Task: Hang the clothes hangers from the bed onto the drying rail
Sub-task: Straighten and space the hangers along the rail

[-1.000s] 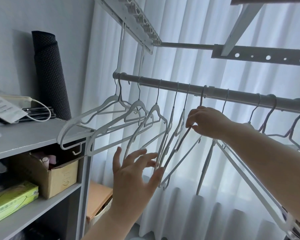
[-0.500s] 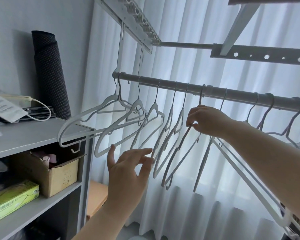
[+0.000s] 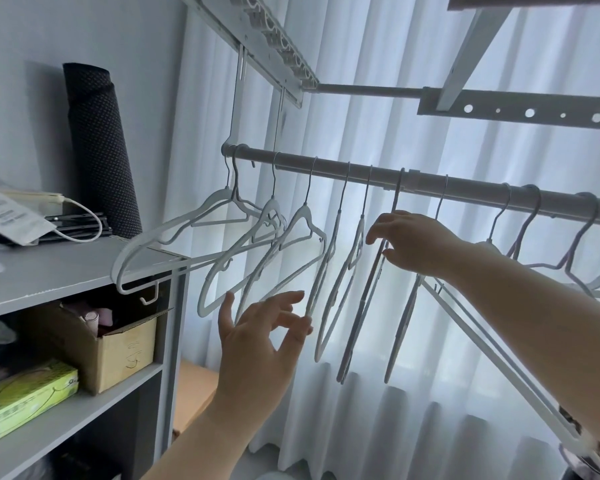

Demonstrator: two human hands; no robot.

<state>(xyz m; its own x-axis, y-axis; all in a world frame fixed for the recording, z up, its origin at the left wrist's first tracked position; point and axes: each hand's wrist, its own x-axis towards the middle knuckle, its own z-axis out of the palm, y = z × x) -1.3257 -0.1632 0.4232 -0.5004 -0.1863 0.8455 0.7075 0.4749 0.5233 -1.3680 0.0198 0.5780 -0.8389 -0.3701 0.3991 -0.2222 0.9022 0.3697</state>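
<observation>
A grey drying rail (image 3: 465,190) runs across the view from centre left to the right edge. Several white hangers (image 3: 302,220) hang from it by thin hooks, and those at the left are swung out towards the shelf. My right hand (image 3: 413,244) is just under the rail and pinches the neck of one hanger (image 3: 361,317), which hangs edge-on. My left hand (image 3: 257,341) is lower, with its fingers spread, and its fingertips touch the lower ends of the neighbouring hangers. More hangers hang further right, beyond my right arm.
A grey shelf unit (image 3: 66,268) stands at the left, with the leftmost hanger's arm over its top edge. It carries a black rolled mat (image 3: 97,150), a cardboard box (image 3: 125,348) and a green box (image 3: 25,400). White curtains (image 3: 395,427) hang behind. A perforated rack bar (image 3: 516,109) runs overhead.
My left hand has moved left along the hangers' lower ends, and the left hangers have swung and spread leftward. My right hand stays at the same hanger's neck.
</observation>
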